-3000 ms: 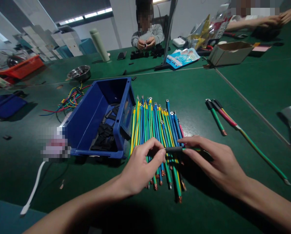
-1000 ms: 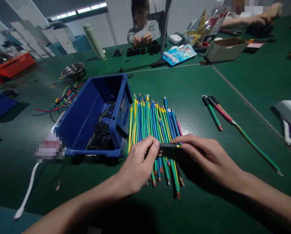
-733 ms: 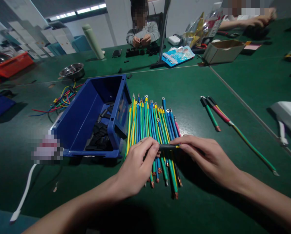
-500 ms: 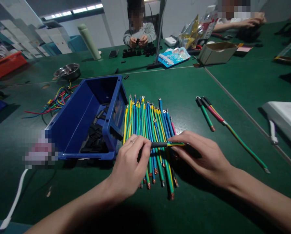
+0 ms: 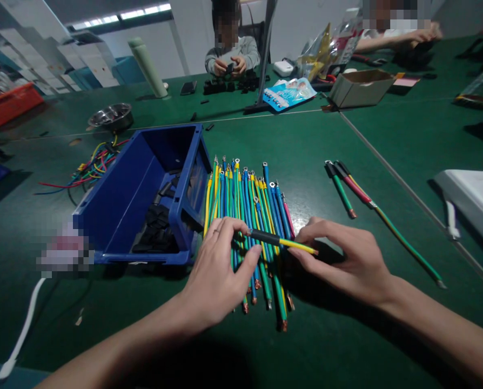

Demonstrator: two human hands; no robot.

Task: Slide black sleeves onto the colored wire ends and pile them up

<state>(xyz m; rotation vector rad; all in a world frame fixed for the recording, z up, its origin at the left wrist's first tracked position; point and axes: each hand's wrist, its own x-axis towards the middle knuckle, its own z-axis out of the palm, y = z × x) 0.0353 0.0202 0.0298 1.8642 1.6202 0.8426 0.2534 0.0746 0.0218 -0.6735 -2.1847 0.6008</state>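
A short yellow cable (image 5: 298,246) with a black sleeve (image 5: 266,237) over its left end lies tilted between my hands, above a row of cables. My right hand (image 5: 342,248) has it between thumb and fingers near the bare yellow part. At the sleeved end, the index fingertip of my left hand (image 5: 221,270) touches the tip, while the thumb is spread away below. Under both hands lie several green, yellow and blue cables (image 5: 245,205), many with ring terminals at the far end and bare copper at the near end.
A blue bin (image 5: 115,200) with black sleeves (image 5: 154,229) stands left of the row. Sleeved cables (image 5: 359,192) lie to the right, near a white device (image 5: 472,200). Tangled wires (image 5: 99,162) and a metal bowl (image 5: 112,116) are behind. Two people work across the table.
The cable has tilted, its right end now lower and nearer me. My left thumb has come off the sleeve, uncovering the sleeved end.
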